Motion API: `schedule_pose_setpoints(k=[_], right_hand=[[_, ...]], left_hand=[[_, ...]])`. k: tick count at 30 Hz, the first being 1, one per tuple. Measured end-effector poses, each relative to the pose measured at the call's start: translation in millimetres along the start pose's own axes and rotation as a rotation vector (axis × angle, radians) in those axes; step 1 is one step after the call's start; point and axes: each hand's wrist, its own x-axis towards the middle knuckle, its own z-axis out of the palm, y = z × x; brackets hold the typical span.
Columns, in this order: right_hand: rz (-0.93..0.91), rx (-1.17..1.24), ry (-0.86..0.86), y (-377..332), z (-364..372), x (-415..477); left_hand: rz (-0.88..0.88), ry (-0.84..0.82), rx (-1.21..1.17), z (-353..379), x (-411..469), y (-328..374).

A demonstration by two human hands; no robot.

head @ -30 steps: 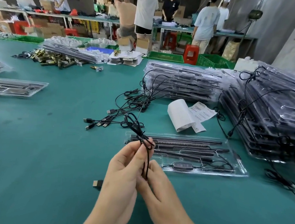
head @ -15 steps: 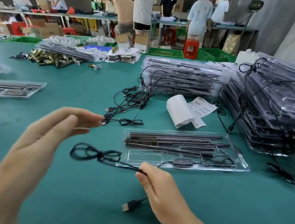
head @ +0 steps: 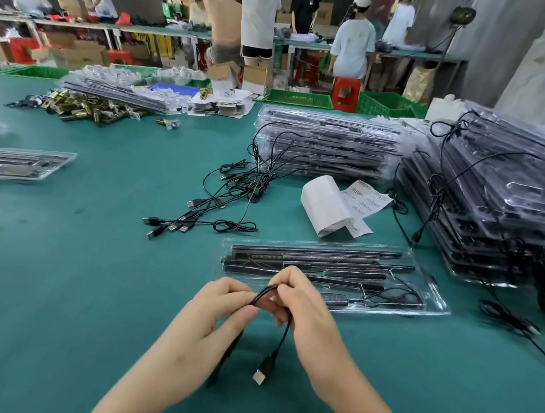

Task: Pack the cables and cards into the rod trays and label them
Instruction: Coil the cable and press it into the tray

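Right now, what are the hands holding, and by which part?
One black cable, pinched at its folded loop by the left hand and right hand; its USB plug hangs free.

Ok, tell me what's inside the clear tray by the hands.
Black rods lie lengthwise, an inline controller and thin cable nearer. The right hand hides the tray's near-left part.

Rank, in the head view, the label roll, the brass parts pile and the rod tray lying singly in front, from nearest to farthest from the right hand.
1. rod tray, directly beyond the right hand.
2. label roll, behind the tray, slightly right.
3. brass parts pile, far back on the left.
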Motion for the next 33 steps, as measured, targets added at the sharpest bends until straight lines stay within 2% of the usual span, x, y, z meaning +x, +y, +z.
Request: schedule_pose_setpoints(k=[4,11,16,26,29,33], right_hand=[[0.017,0.109,0.031,6.8,2.4,1.9],[-0.026,0.211,0.232,4.4,7.3,13.6],[-0.001,0.314,0.274,7.4,13.4,17.6],[-0.156,0.111,0.29,22.0,15.8,14.6],[-0.134,0.163,0.3,23.7,12.8,12.2],[-0.107,0.186,0.206,22.8,7.9,11.2]], left_hand=[[-0.078,0.095,-0.012,-1.3,5.9,-10.9],[-0.161,0.13,-0.544,12.7,28.6,-7.7],[-0.126,0.179,-0.675,26.7,40.7,-9.0],[0.009,0.181,-0.766,36.0,37.1,-11.2],[0.07,0.116,-0.718,32.6,33.2,-14.0],[0.087,0.088,-0.626,25.1,36.8,-16.9]])
